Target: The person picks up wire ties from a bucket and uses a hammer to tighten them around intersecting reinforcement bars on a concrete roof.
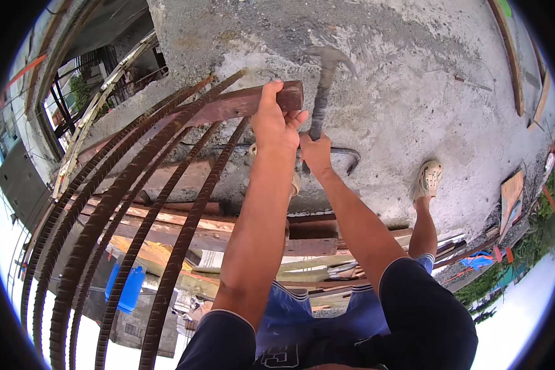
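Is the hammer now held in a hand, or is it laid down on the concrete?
Held: the right hand is closed around the lower handle of the hammer.

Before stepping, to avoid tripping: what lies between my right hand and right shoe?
In the head view, from the right hand: a dark bar's hook, then bare concrete to the shoe.
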Demonstrator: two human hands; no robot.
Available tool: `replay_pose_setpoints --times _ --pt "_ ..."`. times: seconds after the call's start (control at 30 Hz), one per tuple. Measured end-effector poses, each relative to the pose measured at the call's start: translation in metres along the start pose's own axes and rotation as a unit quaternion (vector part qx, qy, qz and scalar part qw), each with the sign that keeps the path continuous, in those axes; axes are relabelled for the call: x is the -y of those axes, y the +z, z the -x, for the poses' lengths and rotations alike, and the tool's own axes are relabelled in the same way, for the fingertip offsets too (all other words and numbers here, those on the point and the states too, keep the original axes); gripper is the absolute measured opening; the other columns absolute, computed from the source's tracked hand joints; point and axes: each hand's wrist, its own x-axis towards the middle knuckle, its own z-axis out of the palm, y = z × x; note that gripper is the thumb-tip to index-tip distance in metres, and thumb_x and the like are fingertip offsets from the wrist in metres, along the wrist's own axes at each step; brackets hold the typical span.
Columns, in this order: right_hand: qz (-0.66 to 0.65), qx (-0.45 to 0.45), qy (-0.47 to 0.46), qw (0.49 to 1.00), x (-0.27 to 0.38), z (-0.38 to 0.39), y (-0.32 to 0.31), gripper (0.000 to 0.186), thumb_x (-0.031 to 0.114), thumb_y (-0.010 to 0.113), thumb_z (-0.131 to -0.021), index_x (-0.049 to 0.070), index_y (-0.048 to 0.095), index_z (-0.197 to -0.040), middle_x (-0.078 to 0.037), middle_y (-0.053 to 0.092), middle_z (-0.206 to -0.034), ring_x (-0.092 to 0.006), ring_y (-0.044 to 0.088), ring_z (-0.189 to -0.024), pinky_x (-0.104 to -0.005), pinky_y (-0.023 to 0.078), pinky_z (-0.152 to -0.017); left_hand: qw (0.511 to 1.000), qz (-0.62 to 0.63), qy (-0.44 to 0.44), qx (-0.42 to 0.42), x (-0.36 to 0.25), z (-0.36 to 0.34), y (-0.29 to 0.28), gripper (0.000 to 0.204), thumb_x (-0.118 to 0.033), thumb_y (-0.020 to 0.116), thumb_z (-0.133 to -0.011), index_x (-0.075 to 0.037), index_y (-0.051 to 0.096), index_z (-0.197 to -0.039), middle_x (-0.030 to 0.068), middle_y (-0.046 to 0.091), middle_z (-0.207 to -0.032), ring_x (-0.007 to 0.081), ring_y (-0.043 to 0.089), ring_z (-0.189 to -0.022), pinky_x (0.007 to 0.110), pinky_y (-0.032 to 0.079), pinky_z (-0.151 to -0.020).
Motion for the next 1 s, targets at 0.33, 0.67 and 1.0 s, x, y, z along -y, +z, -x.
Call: replay_pose_setpoints --times 0.33,0.67,1.0 --pt "-0.025 0.003 0.11 0.994 0.027 0.053 -0.062 0.019 0.017 0.064 -0.083 -0.002 0.06 -0.082 -0.009 0.059 -0.06 -0.0215 0.06 -0.054 -0.0371 0.051 -0.055 0.999 -0.031 0.009 -0.021 -0.013 -0.003 -0.028 0.033 -0.03 0.075 -0.076 -0.006 0.063 -0.094 0.0049 0.058 -0.082 0.0162 0.056 -0.066 0.037 0.056 -0.059" --pt "0.35 0.041 -0.204 0.913 -0.073 -0.023 0.007 0.019 0.015 0.065 -0.081 -0.003 0.061 -0.087 -0.01 0.058 -0.06 -0.0208 0.056 -0.046 -0.0369 0.049 -0.047 0.999 -0.022 -0.032 0.015 0.007 0.003 0.003 0.035 -0.033 0.075 -0.077 -0.006 0.062 -0.095 0.0072 0.058 -0.081 0.0187 0.058 -0.067 0.035 0.059 -0.056" --pt "0.015 -0.116 0.054 0.992 0.072 -0.003 -0.142 0.019 0.013 0.065 -0.081 0.002 0.051 -0.075 -0.002 0.047 -0.055 -0.0122 0.045 -0.04 -0.0308 0.039 -0.038 0.999 -0.036 -0.008 -0.031 0.008 -0.037 -0.016 0.04 -0.034 0.078 -0.074 -0.003 0.061 -0.094 0.0086 0.058 -0.079 0.0214 0.057 -0.062 0.036 0.057 -0.053"
